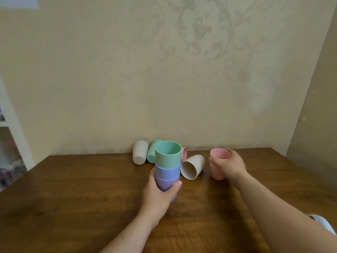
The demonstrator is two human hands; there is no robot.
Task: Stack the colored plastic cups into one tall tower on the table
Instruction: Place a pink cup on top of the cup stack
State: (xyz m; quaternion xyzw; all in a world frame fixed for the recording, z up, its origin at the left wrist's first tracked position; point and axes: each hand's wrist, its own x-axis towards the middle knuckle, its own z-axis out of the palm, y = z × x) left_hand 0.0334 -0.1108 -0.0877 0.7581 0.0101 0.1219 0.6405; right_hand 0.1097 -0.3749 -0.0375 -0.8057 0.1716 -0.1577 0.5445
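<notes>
- Your left hand (160, 190) wraps the lowest cup of the nested tower of three plastic cups (167, 168): a mint-green cup (167, 154) on top, a periwinkle-blue cup (166, 171) under it and a lilac cup (165, 183) at the base, all mouth up. The grip is closed around the lilac cup, thumb on the right side.
- Your right hand (230, 166) is closed round the upright pink plastic cup (218, 167), fingers curled over its far right side and rim. Whether its base is on the wooden table (73, 189) or just off it, you cannot tell.
- The relation that matters: the tower's open mouth lies to the left of your pink cup and higher than its rim. Both long axes are upright, so judged from here you need a lift and a leftward carry, no turning.
- The right hand is the nearer one to do it; the left steadies the tower.
- A beige plastic cup lying on its side (191, 167) sits between the tower and your pink cup, mouth facing you; carry over it.
- Far behind the tower lie a second beige cup (139, 152), a second mint-green cup (152, 152) and a second pink cup (183, 154), mostly hidden.
</notes>
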